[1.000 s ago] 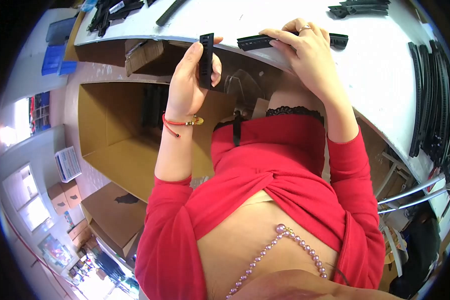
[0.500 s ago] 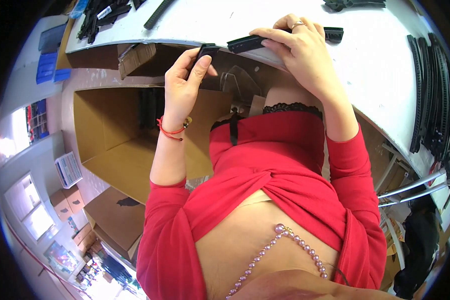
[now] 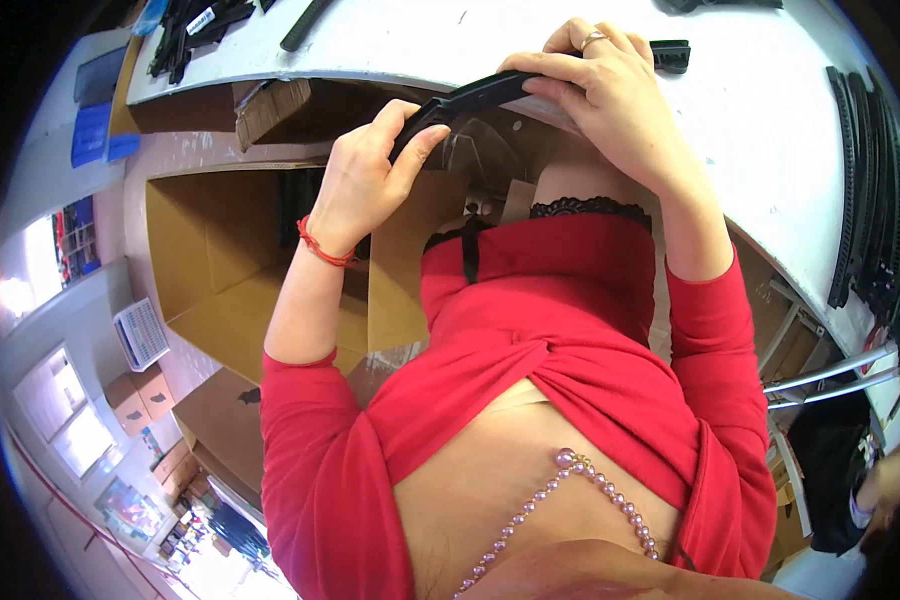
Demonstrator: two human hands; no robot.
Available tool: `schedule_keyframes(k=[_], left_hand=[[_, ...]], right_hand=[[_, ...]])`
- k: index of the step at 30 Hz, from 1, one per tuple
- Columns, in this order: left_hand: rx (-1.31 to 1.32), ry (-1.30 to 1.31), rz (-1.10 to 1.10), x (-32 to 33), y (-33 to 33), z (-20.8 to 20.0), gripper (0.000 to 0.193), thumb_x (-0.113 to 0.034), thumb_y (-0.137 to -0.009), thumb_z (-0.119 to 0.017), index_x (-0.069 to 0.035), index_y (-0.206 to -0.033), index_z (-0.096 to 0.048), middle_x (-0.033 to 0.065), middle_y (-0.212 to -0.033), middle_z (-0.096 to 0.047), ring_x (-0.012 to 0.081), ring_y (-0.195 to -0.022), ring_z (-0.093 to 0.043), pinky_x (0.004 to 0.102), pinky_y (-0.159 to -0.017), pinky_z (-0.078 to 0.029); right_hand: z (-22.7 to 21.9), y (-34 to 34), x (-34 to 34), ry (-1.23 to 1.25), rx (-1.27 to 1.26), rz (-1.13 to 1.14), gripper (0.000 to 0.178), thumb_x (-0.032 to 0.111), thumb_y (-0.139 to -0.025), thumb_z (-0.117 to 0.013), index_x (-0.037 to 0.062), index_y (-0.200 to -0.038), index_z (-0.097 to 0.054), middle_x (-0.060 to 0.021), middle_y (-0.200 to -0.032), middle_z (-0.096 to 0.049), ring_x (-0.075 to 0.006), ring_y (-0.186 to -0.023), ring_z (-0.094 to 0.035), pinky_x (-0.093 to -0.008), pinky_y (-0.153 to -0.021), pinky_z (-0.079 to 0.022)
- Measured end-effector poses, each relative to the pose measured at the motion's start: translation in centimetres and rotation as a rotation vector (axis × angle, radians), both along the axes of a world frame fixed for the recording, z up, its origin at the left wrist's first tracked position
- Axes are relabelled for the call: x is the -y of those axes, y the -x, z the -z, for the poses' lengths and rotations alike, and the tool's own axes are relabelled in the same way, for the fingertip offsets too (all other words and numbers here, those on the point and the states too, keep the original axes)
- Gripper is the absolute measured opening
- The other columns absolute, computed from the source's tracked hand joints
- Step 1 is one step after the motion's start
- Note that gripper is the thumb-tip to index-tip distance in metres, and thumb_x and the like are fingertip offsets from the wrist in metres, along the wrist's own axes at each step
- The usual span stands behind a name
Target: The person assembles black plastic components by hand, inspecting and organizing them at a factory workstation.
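Left hand point(image 3: 365, 172) grips short black piece point(image 3: 419, 121), seemingly against black strip point(image 3: 485, 95) gripped by right hand point(image 3: 610, 105); next move wants steady alignment.

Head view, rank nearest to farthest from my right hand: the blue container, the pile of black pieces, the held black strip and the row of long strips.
From your right hand:
1. Black strip: in its grip.
2. Row of long strips: on the table's right side.
3. Pile of black pieces: table's upper left.
4. Blue container: background, far left.
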State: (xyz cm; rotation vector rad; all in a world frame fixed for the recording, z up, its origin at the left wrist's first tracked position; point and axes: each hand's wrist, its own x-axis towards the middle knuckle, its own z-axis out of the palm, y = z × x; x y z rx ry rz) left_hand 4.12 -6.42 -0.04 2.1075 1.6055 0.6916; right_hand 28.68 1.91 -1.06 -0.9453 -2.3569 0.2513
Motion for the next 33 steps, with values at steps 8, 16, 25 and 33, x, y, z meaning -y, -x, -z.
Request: schedule_keyframes(k=[8,16,25,33], left_hand=[[-0.231,-0.009,0.199,-2.2,0.9,-0.8,0.025,-0.023,-0.094,-0.064,0.0,-0.095,-0.053,0.0157,-0.065,-0.059,0.0334,-0.059,-0.06,0.0384,-0.052,-0.046],[-0.409,0.004,0.321,-3.2,0.8,-1.1,0.03,-0.023,-0.094,-0.064,0.002,-0.099,-0.047,0.0182,-0.062,-0.056,0.0376,-0.058,-0.058,0.0426,-0.051,-0.045],[-0.291,0.077,0.34,-3.5,0.9,-1.1,0.033,-0.03,-0.096,-0.059,0.001,-0.091,-0.048,0.0175,-0.054,-0.055,0.0363,-0.053,-0.06,0.0424,-0.048,-0.046],[-0.224,0.186,0.385,-4.0,1.3,-0.8,0.029,-0.023,-0.097,-0.059,0.004,-0.101,-0.049,0.022,-0.061,-0.055,0.0398,-0.058,-0.058,0.0425,-0.049,-0.042]], right_hand=[[-0.4,0.1,0.1,0.062,-0.022,0.018,0.024,0.02,-0.085,-0.066,0.0235,-0.107,-0.074,-0.0007,-0.091,-0.056,-0.02,-0.094,-0.053,-0.0346,-0.091,-0.034],[-0.7,-0.3,0.0,0.054,-0.013,0.022,0.025,0.014,-0.082,-0.067,0.0238,-0.104,-0.074,-0.0008,-0.09,-0.056,-0.0203,-0.092,-0.054,-0.0351,-0.09,-0.034],[0.0,-0.5,0.0,0.077,-0.06,0.015,0.026,0.014,-0.083,-0.067,0.0246,-0.105,-0.074,-0.0015,-0.091,-0.057,-0.0212,-0.092,-0.054,-0.0349,-0.09,-0.035],[0.8,0.0,-0.6,0.005,-0.052,-0.01,0.022,0.021,-0.082,-0.07,0.0239,-0.103,-0.075,-0.0014,-0.09,-0.06,-0.0214,-0.093,-0.055,-0.0379,-0.093,-0.036]])
